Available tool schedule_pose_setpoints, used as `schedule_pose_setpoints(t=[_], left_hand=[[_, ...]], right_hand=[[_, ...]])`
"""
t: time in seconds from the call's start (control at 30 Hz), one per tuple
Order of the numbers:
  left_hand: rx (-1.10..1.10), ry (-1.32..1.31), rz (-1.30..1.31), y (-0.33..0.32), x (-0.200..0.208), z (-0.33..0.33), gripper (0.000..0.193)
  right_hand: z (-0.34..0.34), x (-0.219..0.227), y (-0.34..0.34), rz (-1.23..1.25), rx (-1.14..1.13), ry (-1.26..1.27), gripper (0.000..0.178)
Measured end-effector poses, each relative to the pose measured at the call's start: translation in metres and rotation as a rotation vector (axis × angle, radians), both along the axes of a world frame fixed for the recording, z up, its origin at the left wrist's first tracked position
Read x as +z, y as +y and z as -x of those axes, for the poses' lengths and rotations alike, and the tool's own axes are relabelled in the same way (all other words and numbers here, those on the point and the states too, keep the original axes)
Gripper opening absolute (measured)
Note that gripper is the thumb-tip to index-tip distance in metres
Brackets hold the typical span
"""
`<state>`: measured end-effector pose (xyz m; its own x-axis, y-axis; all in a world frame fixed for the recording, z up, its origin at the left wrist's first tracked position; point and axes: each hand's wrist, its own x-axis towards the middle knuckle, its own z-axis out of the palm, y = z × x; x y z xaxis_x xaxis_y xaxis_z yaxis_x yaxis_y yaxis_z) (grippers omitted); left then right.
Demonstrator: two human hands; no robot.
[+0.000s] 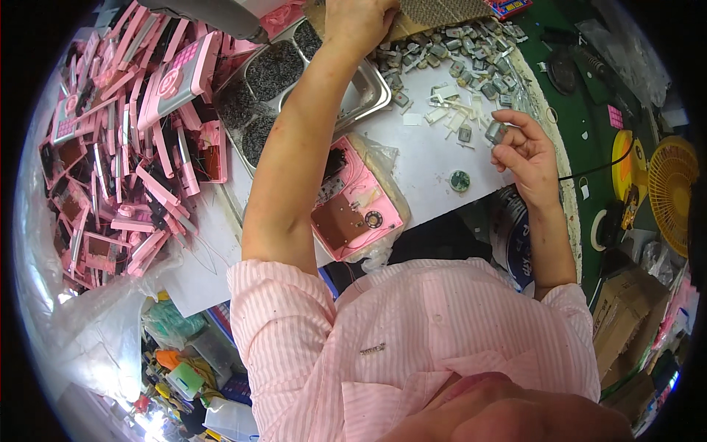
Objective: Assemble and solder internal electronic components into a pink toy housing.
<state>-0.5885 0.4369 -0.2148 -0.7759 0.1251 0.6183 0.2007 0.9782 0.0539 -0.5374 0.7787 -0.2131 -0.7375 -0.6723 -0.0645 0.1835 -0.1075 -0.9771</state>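
Between the thumb and fingers of my right hand (526, 151) is a small metal motor (496, 132), held above the white table. My left hand (357, 22) reaches to the top edge of the view, over a patterned brown cardboard sheet (431, 16). Its fingers look curled, but the edge cuts them off and what they hold is hidden. Under my left forearm lies an open pink plastic housing (390, 225) with wires, a small circuit board and a round speaker inside. A round green disc-shaped part (459, 181) rests on the table below my right hand.
Many small metal motors (471, 55) and white plastic pieces (458, 114) are strewn at the far right. Metal trays (377, 92) hold small black parts. Pink housings (158, 188) pile high on the left beside a grey tool (221, 16). A yellow fan (672, 180) stands far right.
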Motion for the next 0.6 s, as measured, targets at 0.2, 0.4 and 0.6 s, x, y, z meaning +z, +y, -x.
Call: schedule_pose_setpoints(t=[0.2, 0.4, 0.6], left_hand=[[0.026, 0.016, 0.054, -0.005, -0.008, 0.004, 0.014], [0.044, -0.027, -0.385, 0.024, 0.023, -0.044, 0.014], [-0.035, -0.235, -0.948, 0.076, 0.042, -0.187, 0.012]], right_hand=[[0.0, 0.001, 0.009, -0.066, 0.026, 0.022, 0.046], [-0.007, -0.006, 0.013, -0.344, 0.251, 0.247, 0.038], [-0.018, -0.006, 0.007, -0.586, 0.37, 0.472, 0.034]])
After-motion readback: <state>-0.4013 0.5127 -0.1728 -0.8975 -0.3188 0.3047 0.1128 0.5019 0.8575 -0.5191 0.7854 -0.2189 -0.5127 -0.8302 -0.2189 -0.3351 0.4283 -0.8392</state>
